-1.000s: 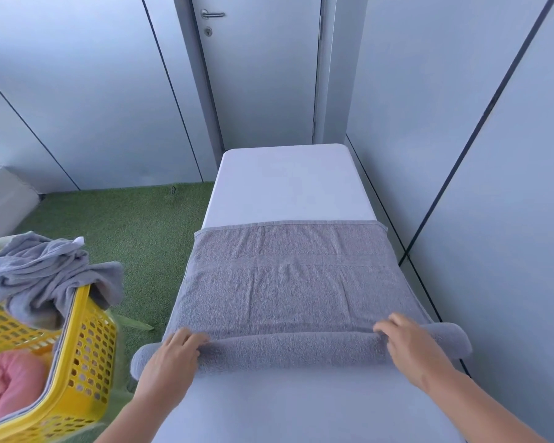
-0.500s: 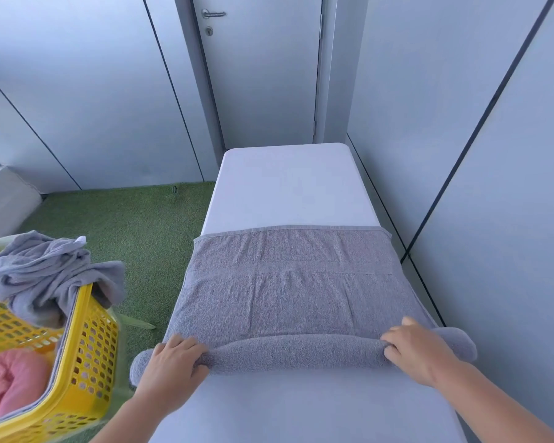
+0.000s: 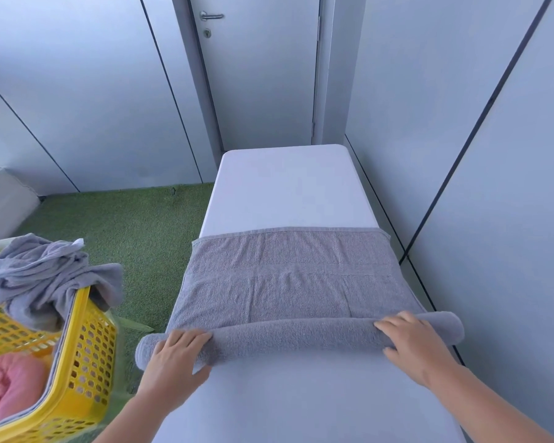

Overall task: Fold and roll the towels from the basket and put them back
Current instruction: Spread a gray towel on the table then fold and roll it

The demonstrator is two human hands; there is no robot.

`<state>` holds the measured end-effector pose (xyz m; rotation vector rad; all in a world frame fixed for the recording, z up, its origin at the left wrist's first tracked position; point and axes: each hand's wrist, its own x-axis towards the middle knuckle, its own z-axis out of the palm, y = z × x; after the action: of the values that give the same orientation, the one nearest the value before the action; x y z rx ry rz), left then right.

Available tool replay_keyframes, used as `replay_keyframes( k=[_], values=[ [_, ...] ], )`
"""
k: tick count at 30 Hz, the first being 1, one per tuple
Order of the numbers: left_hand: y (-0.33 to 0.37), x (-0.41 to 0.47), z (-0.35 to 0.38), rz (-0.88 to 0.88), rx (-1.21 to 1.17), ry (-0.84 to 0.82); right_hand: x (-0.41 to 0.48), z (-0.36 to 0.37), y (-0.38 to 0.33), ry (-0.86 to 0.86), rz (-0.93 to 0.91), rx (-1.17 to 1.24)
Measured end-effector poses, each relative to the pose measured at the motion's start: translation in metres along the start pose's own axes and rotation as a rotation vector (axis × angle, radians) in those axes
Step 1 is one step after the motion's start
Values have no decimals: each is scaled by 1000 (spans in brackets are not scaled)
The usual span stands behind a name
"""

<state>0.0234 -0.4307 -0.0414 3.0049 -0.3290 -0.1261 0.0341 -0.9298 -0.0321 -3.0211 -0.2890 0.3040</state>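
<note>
A grey towel lies across the white table, its near end wound into a thick roll that spans the table's width. My left hand grips the roll near its left end, fingers over the top and thumb on the near side. At the right end, my right hand holds the roll the same way. The yellow basket stands at the lower left with a crumpled grey towel draped over its rim and a pink towel inside.
The table runs away from me toward a closed door. A grey wall sits tight against the table's right side. Green artificial turf covers the floor on the left, between table and basket.
Both hands shifted their fingers over the roll and turned it slightly away from me; the roll is a little thicker and the flat part of the towel shorter.
</note>
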Motion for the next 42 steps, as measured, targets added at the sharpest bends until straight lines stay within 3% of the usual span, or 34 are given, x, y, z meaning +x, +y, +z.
replay_keyframes(
  k=[3,9,14,17,22,30,34,38,42],
  values=[
    [0,3,-1,2,12,18,5,-1,-3,85,-9,3],
    [0,2,-4,40,30,108,7,-16,-3,27,-25,69],
    [2,2,-5,-15,-67,169,2,-4,-6,152,58,212],
    [1,-1,-3,-3,-102,115,-1,-4,-7,91,33,221],
    [0,2,-1,-29,12,-63,1,-3,-4,-2,20,15],
    [9,10,-9,33,48,139,10,-20,-12,-61,79,57],
    [10,9,-6,7,-19,183,6,-12,-11,60,108,120],
    [12,10,-3,-40,-152,178,1,-9,-12,76,72,209],
    [12,5,-8,-29,-70,64,-3,-11,-6,-37,-28,55]
  ],
)
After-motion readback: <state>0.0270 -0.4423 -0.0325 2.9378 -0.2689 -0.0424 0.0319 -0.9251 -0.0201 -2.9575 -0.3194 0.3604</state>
